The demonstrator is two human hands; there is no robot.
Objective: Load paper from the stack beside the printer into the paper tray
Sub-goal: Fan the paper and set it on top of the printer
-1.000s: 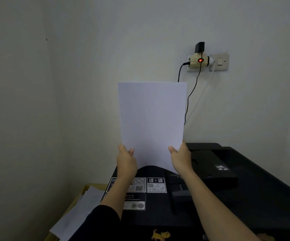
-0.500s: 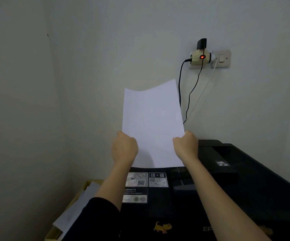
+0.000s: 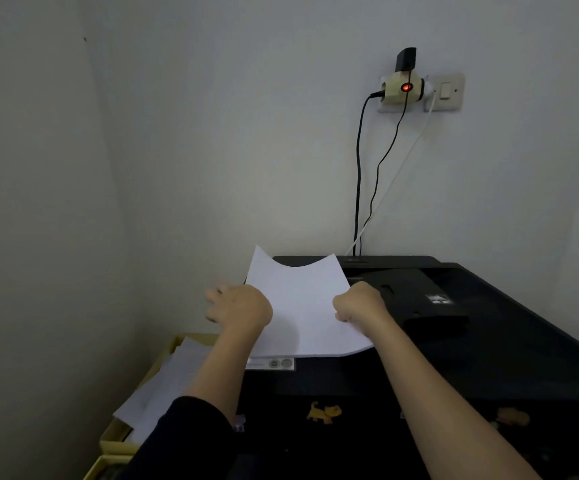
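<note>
Paper (image 3: 302, 306), gripped by both hands' fingers, lies over the black printer (image 3: 471, 341) in a white-walled corner.

up on the wall, a plug adapter (image 3: 403, 87) glows red beside a white switch (image 3: 446, 90); cables (image 3: 358, 174) drop behind. a yellow cat sticker (image 3: 323, 411) sits low.

White, unmarked paper (image 3: 302, 306) between the left hand (image 3: 243, 306) and right hand (image 3: 359, 304). Black printer (image 3: 471, 341) beneath both. Small yellow cat sticker (image 3: 323, 412) on it, nearer than the hands. White loose sheets (image 3: 163, 386) in a pale yellow box (image 3: 118, 441), left of the left forearm. Black sleeve (image 3: 184, 441). Cream wall adapter (image 3: 402, 88), glowing red light, far above the right hand.
</note>
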